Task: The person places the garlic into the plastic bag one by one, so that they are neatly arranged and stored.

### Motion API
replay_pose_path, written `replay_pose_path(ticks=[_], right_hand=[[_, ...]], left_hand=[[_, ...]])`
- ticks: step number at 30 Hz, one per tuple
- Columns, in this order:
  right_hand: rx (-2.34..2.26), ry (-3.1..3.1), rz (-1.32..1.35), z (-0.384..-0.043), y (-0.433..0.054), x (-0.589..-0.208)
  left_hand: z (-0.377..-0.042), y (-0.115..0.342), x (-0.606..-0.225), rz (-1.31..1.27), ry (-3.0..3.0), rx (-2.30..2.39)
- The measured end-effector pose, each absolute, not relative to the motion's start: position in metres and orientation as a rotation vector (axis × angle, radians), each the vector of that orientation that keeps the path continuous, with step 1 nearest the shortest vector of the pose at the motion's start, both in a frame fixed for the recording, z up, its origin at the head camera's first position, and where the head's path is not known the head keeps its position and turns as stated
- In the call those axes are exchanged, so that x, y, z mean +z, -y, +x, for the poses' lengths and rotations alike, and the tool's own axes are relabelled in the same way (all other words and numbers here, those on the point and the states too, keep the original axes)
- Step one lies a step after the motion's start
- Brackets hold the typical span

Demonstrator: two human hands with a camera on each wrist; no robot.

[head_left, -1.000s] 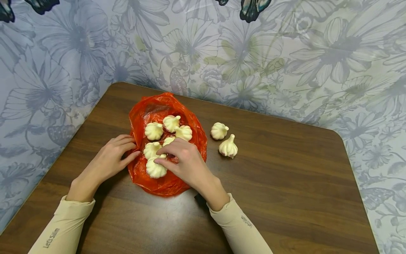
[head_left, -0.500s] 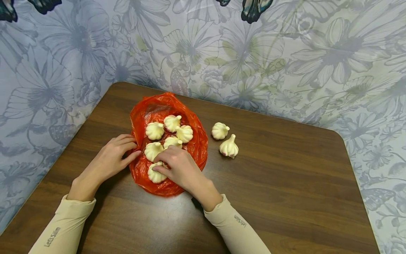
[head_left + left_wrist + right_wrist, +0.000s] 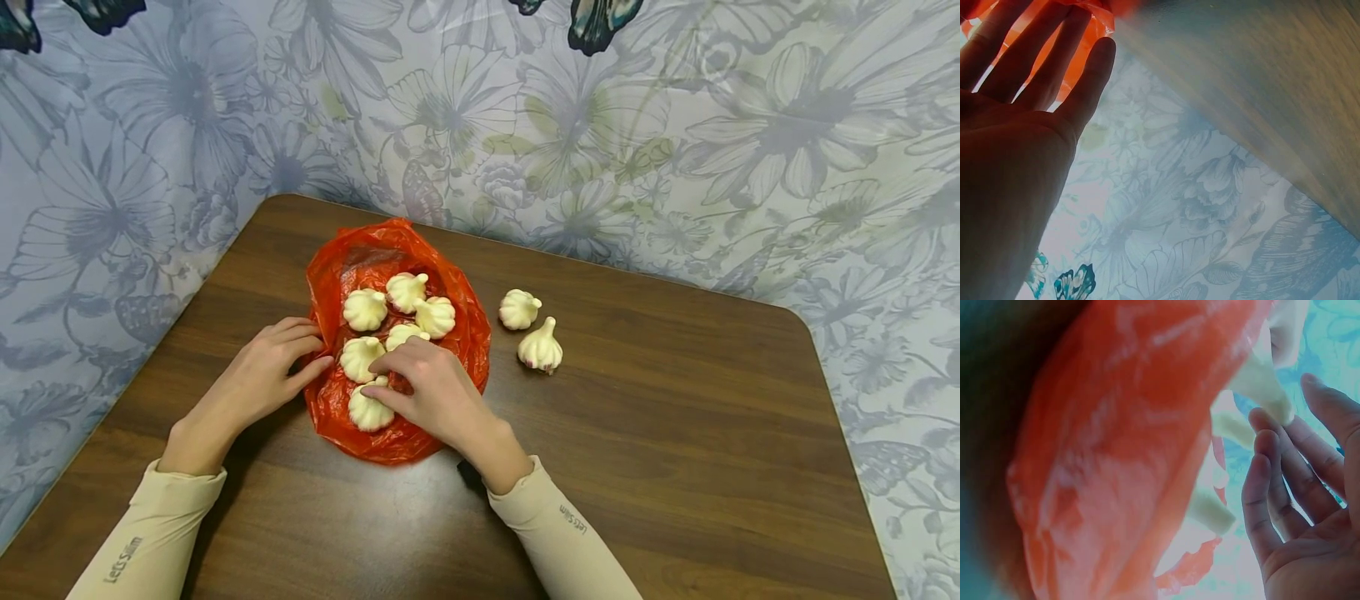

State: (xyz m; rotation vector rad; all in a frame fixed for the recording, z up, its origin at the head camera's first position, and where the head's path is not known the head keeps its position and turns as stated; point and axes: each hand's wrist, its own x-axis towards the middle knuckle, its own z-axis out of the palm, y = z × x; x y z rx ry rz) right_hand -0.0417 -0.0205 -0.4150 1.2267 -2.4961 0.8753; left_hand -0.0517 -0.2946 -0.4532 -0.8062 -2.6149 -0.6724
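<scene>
Honestly, that front garlic bulb (image 3: pixel 370 410) looks light and firm, with papery skin I'd expect to slip or flake a bit. It's lying in the near part of the red bag (image 3: pixel 390 450), just your side of another bulb (image 3: pixel 361 359). Your right hand (image 3: pixel 442 392) is right at it, thumb and fingers apart around the neck, no clamp I can see. I'd grab the neck, or the fat part if that skids. Your left hand (image 3: pixel 258 367) is at the bag's left rim; can't tell if you're pinching it. That plastic looks thin and floppy, probably tears easily. The table's (image 3: pixel 697 417) back edge runs along the wall (image 3: pixel 480 108), so the roomier side is right, past two loose bulbs (image 3: pixel 540 350).
</scene>
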Motion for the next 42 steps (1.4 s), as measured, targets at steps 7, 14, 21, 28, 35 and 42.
replay_pose_path(ticks=[7,14,21,28,35,42], right_hand=[[0.949,2.44,1.198,-0.045,0.012,-0.412],[0.975,2.422,1.173,-0.046,0.004,-0.411],[1.006,2.435,1.143,-0.047,-0.005,-0.41],[0.979,2.448,1.057,-0.049,-0.03,-0.414],[0.989,2.453,0.961,-0.053,-0.071,-0.415],[1.008,2.392,0.833,-0.06,-0.103,-0.412]], left_hand=[[-0.051,0.295,-0.454,-0.812,2.596,-0.674],[-0.051,0.295,-0.455,-0.807,2.598,-0.68],[-0.051,0.295,-0.456,-0.811,2.597,-0.678],[-0.051,0.296,-0.456,-0.815,2.59,-0.678],[-0.051,0.296,-0.456,-0.804,2.604,-0.683],[-0.052,0.296,-0.455,-0.81,2.606,-0.677]])
